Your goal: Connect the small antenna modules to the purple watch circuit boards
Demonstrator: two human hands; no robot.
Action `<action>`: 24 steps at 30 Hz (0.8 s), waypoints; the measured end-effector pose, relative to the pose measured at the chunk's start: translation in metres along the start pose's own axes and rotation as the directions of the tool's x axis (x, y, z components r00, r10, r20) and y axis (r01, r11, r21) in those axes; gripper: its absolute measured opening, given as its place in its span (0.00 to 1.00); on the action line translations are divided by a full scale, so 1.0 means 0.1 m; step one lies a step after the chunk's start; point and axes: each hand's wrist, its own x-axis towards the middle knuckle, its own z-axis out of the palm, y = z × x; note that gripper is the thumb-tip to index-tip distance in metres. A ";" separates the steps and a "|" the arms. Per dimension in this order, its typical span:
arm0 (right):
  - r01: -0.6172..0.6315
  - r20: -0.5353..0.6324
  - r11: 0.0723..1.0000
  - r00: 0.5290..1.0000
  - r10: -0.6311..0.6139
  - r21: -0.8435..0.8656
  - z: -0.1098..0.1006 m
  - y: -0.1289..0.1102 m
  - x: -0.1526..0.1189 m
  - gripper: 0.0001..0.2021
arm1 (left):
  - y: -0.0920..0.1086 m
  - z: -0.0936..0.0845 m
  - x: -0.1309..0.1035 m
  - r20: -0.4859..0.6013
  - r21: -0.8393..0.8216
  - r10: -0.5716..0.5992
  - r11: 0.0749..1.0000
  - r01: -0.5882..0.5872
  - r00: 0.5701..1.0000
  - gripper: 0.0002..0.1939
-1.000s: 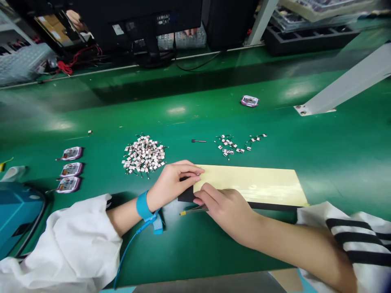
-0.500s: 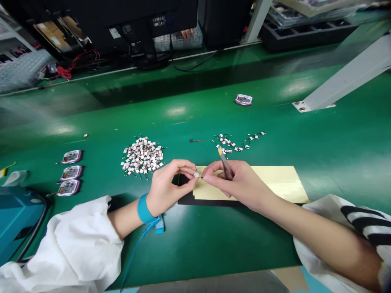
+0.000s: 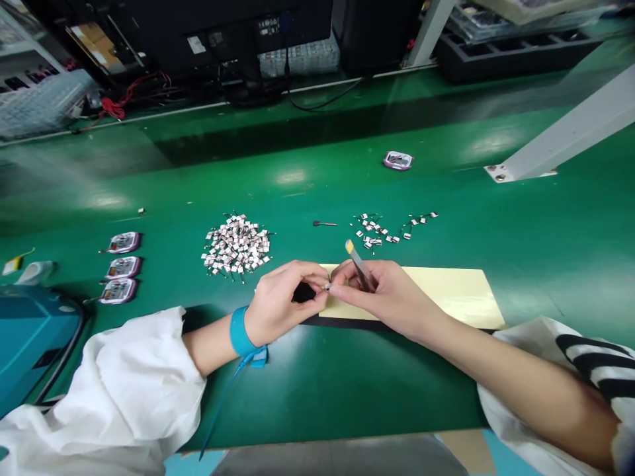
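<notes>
Left hand [image 3: 280, 301] & right hand [image 3: 384, 294] pinch one tiny silver square component [image 3: 327, 286] between fingertips, over the pale yellow paper sheet [image 3: 446, 297]. Right also grips slim metal tweezers [image 3: 358, 263]. Best w/ light pressure, I'd say: part's slick, hard. Loose pile of silver chips [image 3: 237, 243] near on the glossy green mat [image 3: 317, 390].

Table [image 3: 546, 251]: open green surface to the right of the yellow sheet [image 3: 446, 294] and along the near edge. Obstructions ahead: large pile of small components [image 3: 237, 243], scattered smaller group [image 3: 387, 230], a loose black pin [image 3: 324, 223] between them. Left flank blocked by three purple modules [image 3: 122, 267] and a blue case [image 3: 30, 337]. White bracket [image 3: 560, 142] crosses far right.
</notes>
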 end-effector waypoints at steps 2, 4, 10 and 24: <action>0.000 -0.007 1.000 1.000 0.000 0.003 0.00 0.01 0.00 0.11 | 0.00 0.00 0.00 -0.003 0.005 0.007 1.000 -0.007 1.000 0.14; 0.000 -0.007 1.000 1.000 0.000 0.002 0.00 0.01 0.01 0.11 | -0.01 0.00 0.00 -0.005 0.006 0.008 1.000 -0.008 1.000 0.15; -0.011 -0.039 1.000 0.999 0.010 -0.016 0.02 0.01 0.00 0.09 | -0.01 0.01 0.00 0.010 0.016 0.012 1.000 -0.012 1.000 0.14; -0.057 -0.057 0.998 0.997 0.059 0.032 0.00 -0.01 0.01 0.13 | 0.01 0.01 -0.01 0.100 -0.075 -0.068 0.994 0.076 0.993 0.09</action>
